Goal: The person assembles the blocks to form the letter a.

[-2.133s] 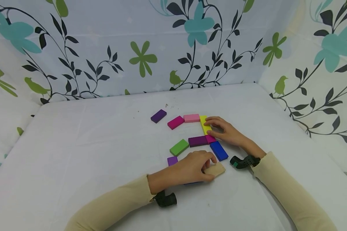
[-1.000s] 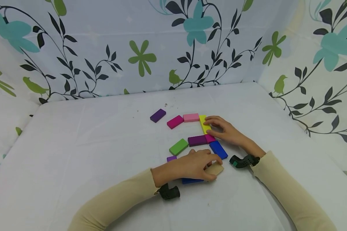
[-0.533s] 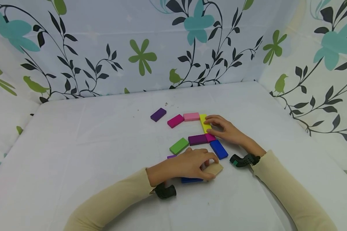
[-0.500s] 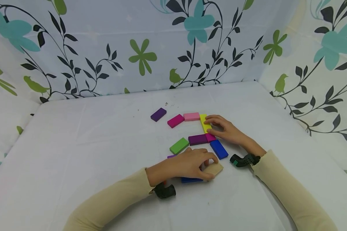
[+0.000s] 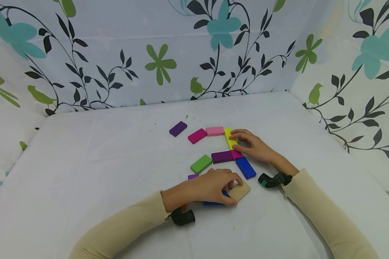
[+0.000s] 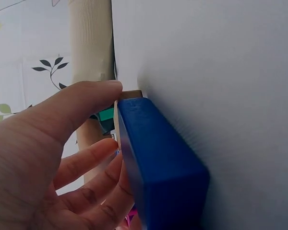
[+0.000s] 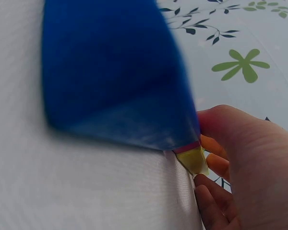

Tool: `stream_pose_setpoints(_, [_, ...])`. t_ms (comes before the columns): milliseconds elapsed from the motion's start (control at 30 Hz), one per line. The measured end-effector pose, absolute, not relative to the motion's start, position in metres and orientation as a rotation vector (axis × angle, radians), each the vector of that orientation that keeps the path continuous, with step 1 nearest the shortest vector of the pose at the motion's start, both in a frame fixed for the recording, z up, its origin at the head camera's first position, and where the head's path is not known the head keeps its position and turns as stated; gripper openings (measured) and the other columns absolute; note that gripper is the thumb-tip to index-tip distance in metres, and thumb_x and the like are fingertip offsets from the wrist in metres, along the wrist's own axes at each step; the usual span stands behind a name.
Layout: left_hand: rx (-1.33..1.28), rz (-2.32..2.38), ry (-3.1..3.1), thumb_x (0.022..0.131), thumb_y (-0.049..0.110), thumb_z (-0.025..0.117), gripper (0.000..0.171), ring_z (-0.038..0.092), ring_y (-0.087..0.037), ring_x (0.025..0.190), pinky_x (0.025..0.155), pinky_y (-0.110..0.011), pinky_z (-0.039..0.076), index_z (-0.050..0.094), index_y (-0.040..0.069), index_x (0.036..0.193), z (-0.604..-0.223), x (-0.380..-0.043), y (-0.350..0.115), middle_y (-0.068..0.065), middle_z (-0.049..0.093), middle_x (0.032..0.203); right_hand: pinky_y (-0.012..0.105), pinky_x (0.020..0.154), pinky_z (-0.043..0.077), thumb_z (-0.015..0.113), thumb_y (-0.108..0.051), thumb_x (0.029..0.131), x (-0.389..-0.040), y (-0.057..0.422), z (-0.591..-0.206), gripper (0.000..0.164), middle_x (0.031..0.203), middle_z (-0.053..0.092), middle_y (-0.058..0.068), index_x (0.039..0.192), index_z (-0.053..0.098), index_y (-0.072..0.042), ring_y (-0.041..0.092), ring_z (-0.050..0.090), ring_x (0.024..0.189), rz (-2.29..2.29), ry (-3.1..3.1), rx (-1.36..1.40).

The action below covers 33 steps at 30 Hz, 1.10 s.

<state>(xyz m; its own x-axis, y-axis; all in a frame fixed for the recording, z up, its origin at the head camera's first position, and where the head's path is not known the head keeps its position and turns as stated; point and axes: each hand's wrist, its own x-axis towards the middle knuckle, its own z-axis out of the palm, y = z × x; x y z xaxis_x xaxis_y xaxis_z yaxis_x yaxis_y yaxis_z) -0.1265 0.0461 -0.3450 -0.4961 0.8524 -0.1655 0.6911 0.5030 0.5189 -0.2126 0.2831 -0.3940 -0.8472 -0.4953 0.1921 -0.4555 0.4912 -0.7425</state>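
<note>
My left hand [image 5: 212, 185] pinches a flat plain-wood block [image 5: 240, 191] between thumb and fingers at its left end. The wood block abuts a dark blue block [image 6: 158, 153], which my palm partly covers in the head view. My right hand [image 5: 254, 145] holds a yellow block [image 5: 229, 138], thumb at its near end and fingers farther up. Below the yellow block are a small magenta block [image 5: 236, 154] and a second blue block [image 5: 245, 168]. A dark purple block [image 5: 222, 157] and a green one [image 5: 201, 164] run left from the magenta block.
A pink block [image 5: 215, 131], a magenta block [image 5: 197, 136] and a purple block [image 5: 178, 128] lie beyond, to the left of the yellow one. A violet block [image 5: 192, 176] and an orange piece [image 5: 184, 207] are mostly hidden by my left hand. Patterned cloth [image 5: 116, 72] rises behind.
My left hand has shifted slightly, its thumb moving lower along the wood block, which has moved a little left. More of the blue block beneath shows. My right hand has stayed still.
</note>
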Motion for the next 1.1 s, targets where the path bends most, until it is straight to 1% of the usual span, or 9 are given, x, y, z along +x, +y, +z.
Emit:
stream_pose_setpoints(133, [1.278,0.544,2.357,0.087,0.036,0.073,0.048,0.052,-0.002,0.090,0.080,-0.026,0.039,0.058,0.017,0.129,-0.3449,-0.1254,0.0461,0.006,0.059,0.105,0.047,0.111,0.031,0.062,-0.006,0.094,-0.2119,0.2830,-0.3933,0.034,0.144,0.043,0.018,0.127,0.058,0.000,0.034,0.038,0.136,-1.302,2.675,-0.855])
stream_pose_setpoints(333, [1.289,0.526,2.368,0.085,0.039,0.075,0.059,0.053,0.000,0.091,0.082,-0.028,0.040,0.054,0.018,0.136,-0.3468,-0.1259,0.0499,0.003,0.057,0.119,0.046,0.111,0.032,0.063,-0.005,0.094,-0.2111,0.2834,-0.3944,0.034,0.144,0.043,0.018,0.127,0.058,0.000,0.035,0.038,0.136,-1.303,2.676,-0.861])
stream_pose_setpoints(500, [1.315,0.472,2.366,0.085,0.041,0.074,0.060,0.051,0.001,0.093,0.082,-0.027,0.039,0.054,0.018,0.137,-0.3480,-0.1276,0.0531,0.005,0.058,0.118,0.046,0.111,0.032,0.062,-0.005,0.094,-0.2117,0.2832,-0.3948,0.034,0.144,0.043,0.017,0.127,0.058,0.000,0.034,0.038,0.136,-1.295,2.684,-0.864])
stream_pose_setpoints(733, [1.331,0.485,2.343,0.085,0.039,0.075,0.056,0.051,0.001,0.095,0.083,-0.029,0.037,0.056,0.020,0.134,-0.3487,-0.1282,0.0515,0.007,0.059,0.115,0.047,0.111,0.031,0.062,-0.006,0.094,-0.2109,0.2817,-0.3911,0.034,0.144,0.043,0.018,0.127,0.058,0.000,0.035,0.038,0.137,-1.296,2.674,-0.855])
stream_pose_setpoints(1033, [1.375,0.468,2.350,0.084,0.040,0.075,0.055,0.051,0.002,0.091,0.080,-0.028,0.036,0.058,0.021,0.132,-0.3472,-0.1268,0.0518,0.010,0.060,0.111,0.047,0.111,0.031,0.062,-0.005,0.094,-0.2104,0.2818,-0.3915,0.034,0.144,0.042,0.019,0.127,0.057,0.001,0.035,0.038,0.137,-1.302,2.669,-0.857])
stream_pose_setpoints(1100, [1.367,0.471,2.351,0.084,0.041,0.075,0.054,0.051,0.002,0.091,0.081,-0.028,0.036,0.058,0.021,0.132,-0.3471,-0.1263,0.0506,0.009,0.060,0.112,0.047,0.111,0.031,0.062,-0.005,0.094,-0.2107,0.2820,-0.3921,0.034,0.144,0.042,0.018,0.127,0.057,0.001,0.035,0.038,0.137,-1.302,2.670,-0.856])
